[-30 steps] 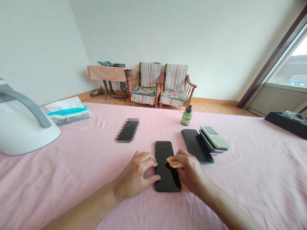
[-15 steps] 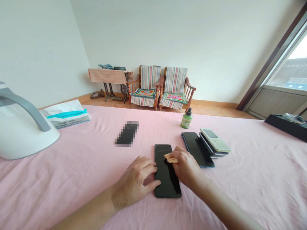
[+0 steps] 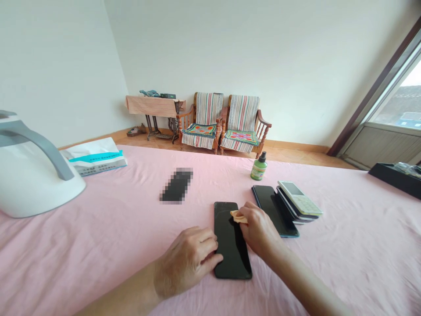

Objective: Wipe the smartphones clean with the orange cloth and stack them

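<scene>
A black smartphone (image 3: pixel 228 250) lies flat, screen up, with fine crack-like lines near its top end. My left hand (image 3: pixel 189 254) holds its left edge, fingertips against the side and thumb over the rim. Pinched in my right hand (image 3: pixel 258 226) is a folded yellowish cloth (image 3: pixel 237 216), pressed on the upper right of the screen. Beside that hand, another dark smartphone (image 3: pixel 271 204) rests with a small stack of phones against it, a white keypad phone (image 3: pixel 299 197) on top.
A pink sheet (image 3: pixel 138 232) covers the surface. A blurred-out dark rectangle (image 3: pixel 177 185) lies beyond my left hand. Further out stand a green spray bottle (image 3: pixel 258 169), a white kettle (image 3: pixel 39 175), a tissue pack (image 3: pixel 98 156) and a black box (image 3: pixel 394 180). Two wooden chairs (image 3: pixel 241 123) stand behind.
The cloth in my right hand has slid slightly up and right across the screen. My left hand stays at the phone's edge. The whole view has shifted a little.
</scene>
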A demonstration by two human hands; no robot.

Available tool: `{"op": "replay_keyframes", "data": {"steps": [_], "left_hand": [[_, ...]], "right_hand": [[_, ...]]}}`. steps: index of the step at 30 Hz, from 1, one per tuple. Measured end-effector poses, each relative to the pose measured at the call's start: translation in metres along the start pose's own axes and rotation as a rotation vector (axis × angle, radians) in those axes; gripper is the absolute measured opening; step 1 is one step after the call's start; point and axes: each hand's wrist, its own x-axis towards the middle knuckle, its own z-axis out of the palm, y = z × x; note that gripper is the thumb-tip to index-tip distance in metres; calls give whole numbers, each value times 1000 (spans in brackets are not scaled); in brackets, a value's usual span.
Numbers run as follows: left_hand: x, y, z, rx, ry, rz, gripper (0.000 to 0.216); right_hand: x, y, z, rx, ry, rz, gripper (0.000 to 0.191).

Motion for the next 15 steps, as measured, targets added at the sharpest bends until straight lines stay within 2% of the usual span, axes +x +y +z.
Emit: {"op": "replay_keyframes", "data": {"steps": [4,11,15], "left_hand": [[0,0,-1,-14,28,16,17],[0,1,-1,-21,51,20,15],[-1,1,0,-17,37,12,14]], "right_hand": [[6,-3,1,-6,14,-5,25],[-20,-2,0,97,-36,-60,22],[-1,-3,-2,-37,-1,-25,24]]}}
